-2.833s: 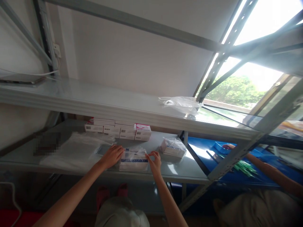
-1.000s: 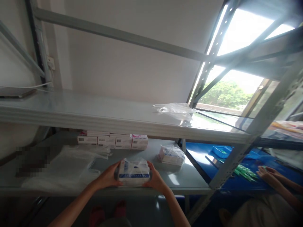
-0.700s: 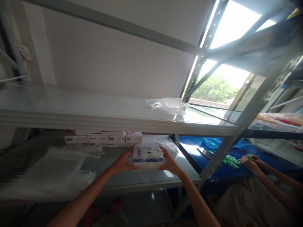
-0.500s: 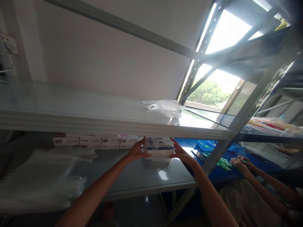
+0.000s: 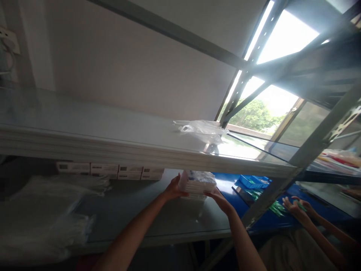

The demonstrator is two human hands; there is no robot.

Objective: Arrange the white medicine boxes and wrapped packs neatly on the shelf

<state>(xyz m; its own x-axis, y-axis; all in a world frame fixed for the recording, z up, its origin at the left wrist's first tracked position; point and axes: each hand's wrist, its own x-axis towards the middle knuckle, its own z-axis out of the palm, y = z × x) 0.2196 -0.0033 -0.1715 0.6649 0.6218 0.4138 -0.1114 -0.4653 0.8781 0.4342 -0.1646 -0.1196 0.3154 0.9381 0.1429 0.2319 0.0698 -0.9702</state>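
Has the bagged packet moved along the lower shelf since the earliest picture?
Yes. Both hands carried the bagged packet rightward, away from the row of boxes, toward the shelf's right end.

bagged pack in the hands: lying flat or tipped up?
Flat. The bagged pack lies level on the lower shelf, apparently atop another pack; left hand and right hand grip its ends.

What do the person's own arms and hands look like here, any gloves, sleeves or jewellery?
Both forearms are bare as far as the view shows: no sleeves visible. The left hand and the right hand wear no gloves. No watch, ring or bracelet can be made out, though the picture is blurred and dim under the shelf, so small items could be missed.
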